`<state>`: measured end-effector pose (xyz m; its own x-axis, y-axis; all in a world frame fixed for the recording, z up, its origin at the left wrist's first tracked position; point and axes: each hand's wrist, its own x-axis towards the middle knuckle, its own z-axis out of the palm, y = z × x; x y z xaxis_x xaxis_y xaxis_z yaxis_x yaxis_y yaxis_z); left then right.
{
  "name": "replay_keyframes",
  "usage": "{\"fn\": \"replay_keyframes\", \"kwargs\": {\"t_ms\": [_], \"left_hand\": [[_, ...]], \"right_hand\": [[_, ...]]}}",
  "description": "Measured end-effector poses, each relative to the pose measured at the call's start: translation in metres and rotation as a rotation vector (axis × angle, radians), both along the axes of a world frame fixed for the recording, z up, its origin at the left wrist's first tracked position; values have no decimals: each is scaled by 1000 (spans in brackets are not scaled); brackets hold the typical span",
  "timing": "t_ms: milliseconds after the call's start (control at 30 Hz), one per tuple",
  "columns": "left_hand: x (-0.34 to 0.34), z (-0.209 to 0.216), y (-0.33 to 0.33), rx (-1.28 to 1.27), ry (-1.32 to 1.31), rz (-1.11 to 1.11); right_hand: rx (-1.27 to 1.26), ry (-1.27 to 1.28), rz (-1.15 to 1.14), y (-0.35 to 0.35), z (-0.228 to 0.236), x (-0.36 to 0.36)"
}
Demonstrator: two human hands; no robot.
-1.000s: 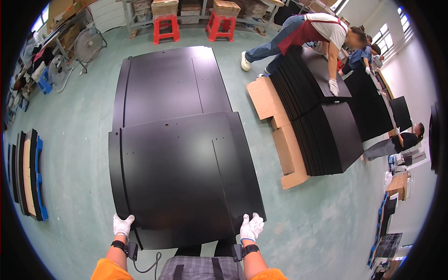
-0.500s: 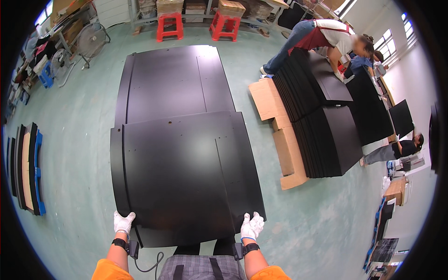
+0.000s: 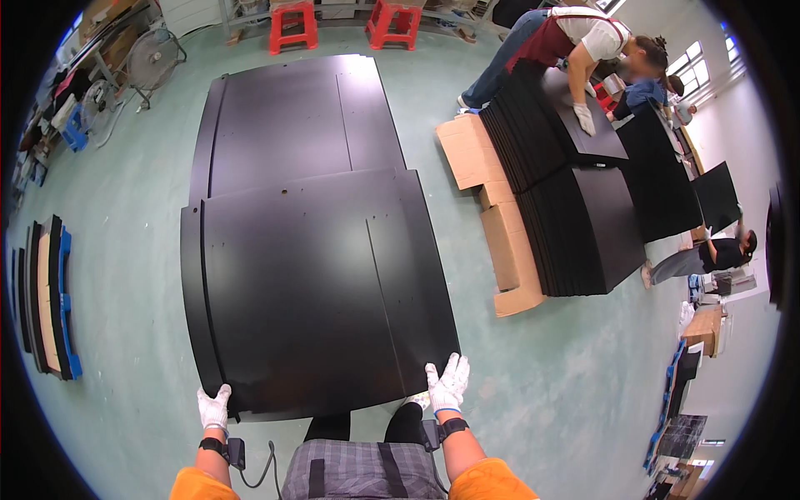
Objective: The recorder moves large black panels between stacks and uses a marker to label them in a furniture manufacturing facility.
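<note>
A large dark panel (image 3: 308, 292) lies in front of me, black and slightly glossy, with a raised strip along its left side and a thin line on its right. It overlaps a second dark panel (image 3: 283, 125) farther away. At the near left corner, my left hand (image 3: 214, 407) in a white glove touches the edge, thumb apart from the fingers. My right hand (image 3: 448, 383), also gloved, rests against the near right corner with its fingers stretched out. What lies under the panels is hidden.
Right of the panels, flattened cardboard (image 3: 508, 250) lies beside stacked black boards (image 3: 575, 233). A co-worker (image 3: 592, 42) bends over that stack; another person (image 3: 725, 254) holds a board. More boards (image 3: 50, 300) stand left on a blue pallet. Red stools (image 3: 293, 27) and a fan (image 3: 154, 60) are behind.
My right hand's fingers have straightened at the corner, and the left hand sits lower against the edge. The panels appear higher in view. The co-worker's gloved hand has shifted on the stack.
</note>
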<state>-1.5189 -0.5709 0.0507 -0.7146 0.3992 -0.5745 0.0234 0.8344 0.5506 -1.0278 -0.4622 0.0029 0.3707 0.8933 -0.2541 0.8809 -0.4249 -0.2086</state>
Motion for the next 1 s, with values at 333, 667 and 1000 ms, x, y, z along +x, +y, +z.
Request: {"fn": "replay_keyframes", "kwargs": {"t_ms": [333, 667, 1000], "left_hand": [[81, -2, 9, -401, 552, -168], [333, -5, 69, -178, 383, -533], [591, 116, 254, 179, 261, -931]], "right_hand": [[-7, 300, 95, -5, 16, 61], [-50, 404, -254, -77, 46, 347], [76, 465, -519, -78, 37, 535]]}}
